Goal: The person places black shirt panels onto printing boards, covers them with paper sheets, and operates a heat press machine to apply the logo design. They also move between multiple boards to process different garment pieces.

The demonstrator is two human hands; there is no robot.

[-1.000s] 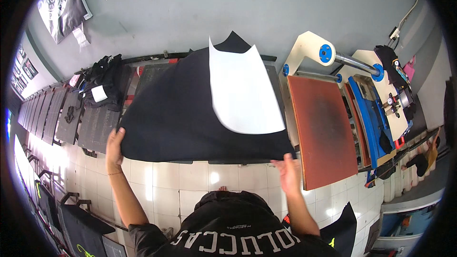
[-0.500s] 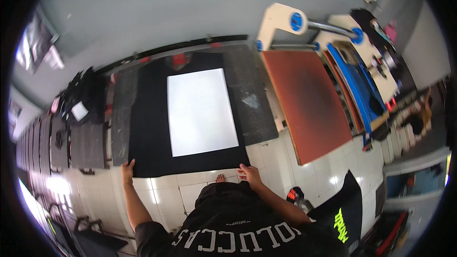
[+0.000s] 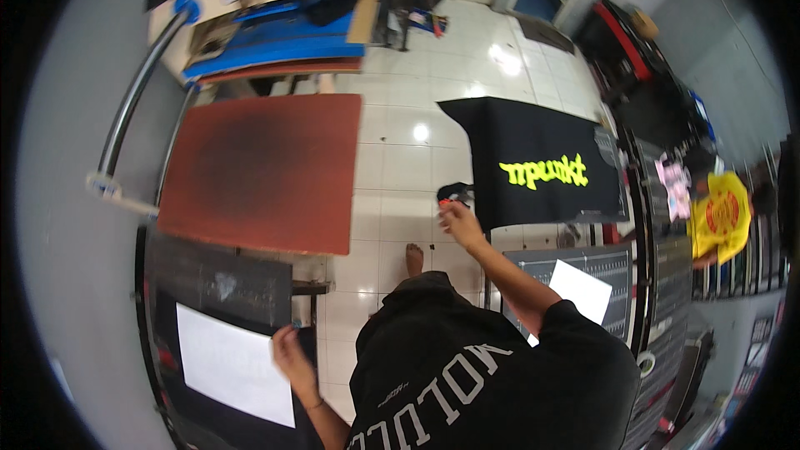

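My left hand [image 3: 291, 362] hangs beside the white sheet [image 3: 233, 362], fingers loosely bent and a little blurred, with nothing seen in it. The sheet lies on a black shirt [image 3: 171, 325] spread over a dark printing board [image 3: 225, 275]. Out in front, my right hand [image 3: 460, 227] is held in the air with loosely curled fingers and no object visible in it. Beyond it, lower down, a small black and orange thing [image 3: 454, 193] shows on the floor. To its right, another black shirt [image 3: 533, 133] with bright yellow-green lettering lies on a board.
A reddish-brown heat press plate [image 3: 262, 175] is ahead on the left, with a blue press part [image 3: 283, 37] behind it. Another white sheet [image 3: 579, 290] lies on a board to the right. Farther right is a person in yellow [image 3: 721, 217]. White floor tiles [image 3: 396, 154] run between.
Both hands have let go of the black shirt's lower edge. I have turned right, so the shirt with the white sheet is now at lower left; my right hand reaches forward.
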